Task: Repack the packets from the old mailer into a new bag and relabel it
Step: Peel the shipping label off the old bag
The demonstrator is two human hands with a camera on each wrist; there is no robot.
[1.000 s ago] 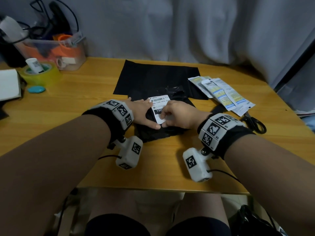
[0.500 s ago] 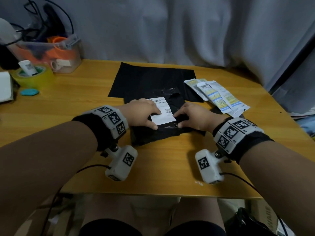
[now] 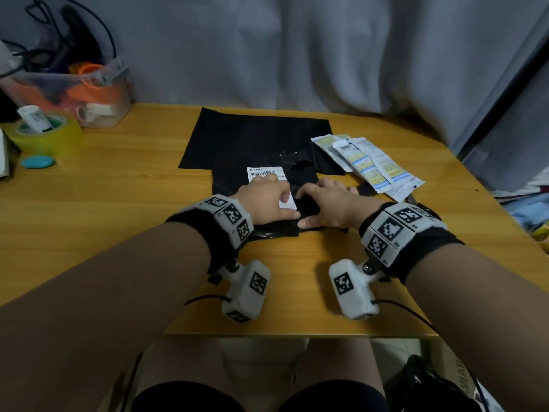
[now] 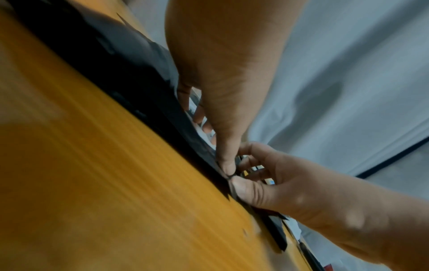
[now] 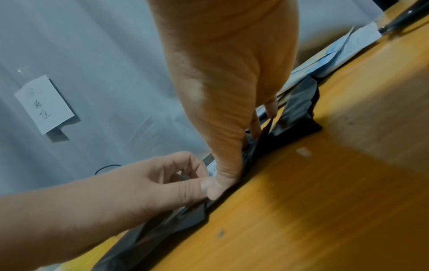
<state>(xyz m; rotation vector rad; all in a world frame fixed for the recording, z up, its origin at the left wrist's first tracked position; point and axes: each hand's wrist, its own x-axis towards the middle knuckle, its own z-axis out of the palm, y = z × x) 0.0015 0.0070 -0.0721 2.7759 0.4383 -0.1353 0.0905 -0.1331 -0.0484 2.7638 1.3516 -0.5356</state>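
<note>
The crumpled old black mailer (image 3: 300, 179) lies mid-table with a white barcode label (image 3: 265, 173) on top. My left hand (image 3: 276, 200) covers the label's near half, fingers curled, thumb at the mailer's near edge. My right hand (image 3: 323, 203) sits beside it and pinches the same edge. In the left wrist view the two thumbs (image 4: 226, 165) meet on the black film (image 4: 139, 82). In the right wrist view the black film (image 5: 294, 110) is bunched under my right hand (image 5: 227, 128). The flat new black bag (image 3: 255, 135) lies behind. Several packets (image 3: 368, 165) are fanned out at the right.
The wooden table (image 3: 118, 203) carries a yellow-green tape roll (image 3: 44, 135), a small blue oval object (image 3: 38, 161) and a clear bin (image 3: 74, 93) of tools at the far left. A grey curtain hangs behind. The table's near edge is just below my wrists.
My right hand has let go of the label's edge. Both hands have slid toward me onto the mailer's near edge, and the label now lies square instead of tilted.
</note>
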